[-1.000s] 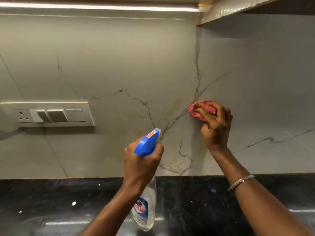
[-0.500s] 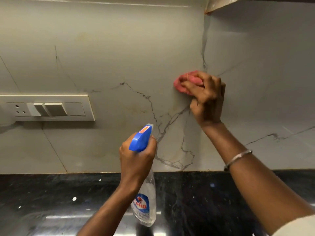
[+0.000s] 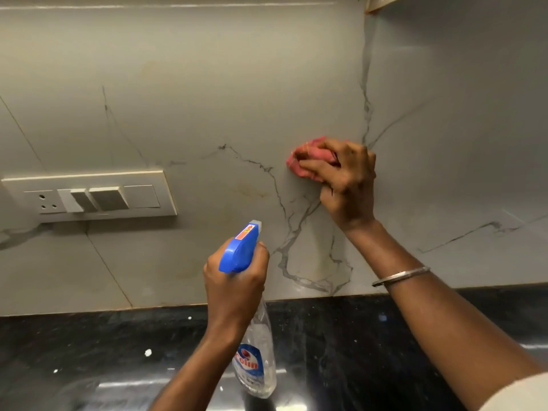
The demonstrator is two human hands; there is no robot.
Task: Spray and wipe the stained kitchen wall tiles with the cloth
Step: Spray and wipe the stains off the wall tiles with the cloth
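— Where's the cloth (image 3: 308, 160)?
— Bunched in the right hand (image 3: 348, 180), fingers curled round it, pressed to the wall tiles (image 3: 207, 84).
— The stain (image 3: 249, 191)?
— Just left of it (yellowish). The left hand (image 3: 234, 281) grips the spray bottle (image 3: 256, 360) above the worktop (image 3: 89, 351).

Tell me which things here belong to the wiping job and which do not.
Job: pink cloth, spray bottle, stained wall tiles, left hand, right hand.
Not the job: switch panel, black countertop, bracelet.
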